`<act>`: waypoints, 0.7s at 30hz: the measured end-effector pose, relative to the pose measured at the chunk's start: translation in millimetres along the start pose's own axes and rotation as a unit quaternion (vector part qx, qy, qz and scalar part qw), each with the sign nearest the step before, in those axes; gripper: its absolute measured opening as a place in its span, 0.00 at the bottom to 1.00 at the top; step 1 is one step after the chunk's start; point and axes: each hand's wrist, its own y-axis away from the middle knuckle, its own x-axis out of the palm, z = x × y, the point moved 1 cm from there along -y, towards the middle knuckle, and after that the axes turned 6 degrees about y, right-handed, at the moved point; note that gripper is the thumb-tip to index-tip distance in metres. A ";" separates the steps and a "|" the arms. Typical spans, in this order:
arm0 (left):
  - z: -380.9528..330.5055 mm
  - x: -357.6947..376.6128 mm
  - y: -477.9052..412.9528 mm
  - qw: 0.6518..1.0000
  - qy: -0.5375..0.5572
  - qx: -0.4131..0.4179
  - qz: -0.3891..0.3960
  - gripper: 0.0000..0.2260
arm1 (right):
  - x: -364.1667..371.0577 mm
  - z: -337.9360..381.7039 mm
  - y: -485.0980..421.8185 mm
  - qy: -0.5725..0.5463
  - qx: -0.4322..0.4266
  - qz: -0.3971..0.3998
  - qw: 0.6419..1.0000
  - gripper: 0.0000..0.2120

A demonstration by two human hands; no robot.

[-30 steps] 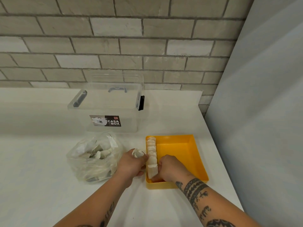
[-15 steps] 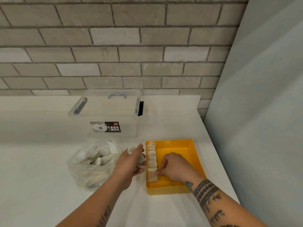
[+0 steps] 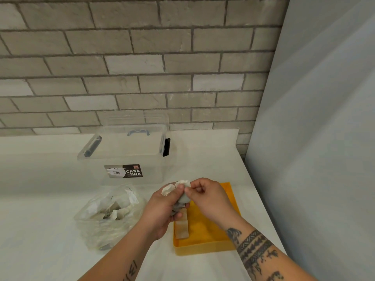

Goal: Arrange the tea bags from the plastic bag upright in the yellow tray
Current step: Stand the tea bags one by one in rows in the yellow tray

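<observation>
A clutch of crumpled white paper tea bags (image 3: 183, 187) is gripped in the curled left hand (image 3: 162, 211), and its top bag is pinched by the right hand (image 3: 210, 196). The hands are held together, raised. Directly beneath them sits the shallow yellow plastic tray (image 3: 205, 249). A row of pale tea bags (image 3: 181, 226) is stood under the left hand, its long axis running away from the wrists. The right hand, held over bare tray floor, is judged nearer the next slot. The clear crinkled plastic bag (image 3: 109, 218) is seen just outside the left hand.
</observation>
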 end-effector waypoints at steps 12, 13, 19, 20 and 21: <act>9.9 -15.8 -2.3 0.996 -0.080 0.021 -0.038 0.03 | -1.1 -27.4 -4.2 0.012 0.008 0.039 0.999 0.06; 11.1 -18.7 -3.0 0.995 -0.075 0.021 -0.056 0.03 | -1.2 -30.6 -4.7 0.019 0.013 0.040 0.999 0.06; 30.1 -32.8 -8.9 0.972 -0.164 -0.012 -0.167 0.08 | 10.8 -50.9 2.9 0.179 0.061 0.156 0.969 0.09; 34.7 -34.0 -9.8 0.968 -0.186 -0.021 -0.167 0.08 | 14.9 -51.7 4.4 0.206 0.066 0.175 0.960 0.08; 39.0 -35.1 -10.5 0.965 -0.200 -0.030 -0.166 0.07 | 19.1 -52.3 6.3 0.227 0.076 0.190 0.952 0.08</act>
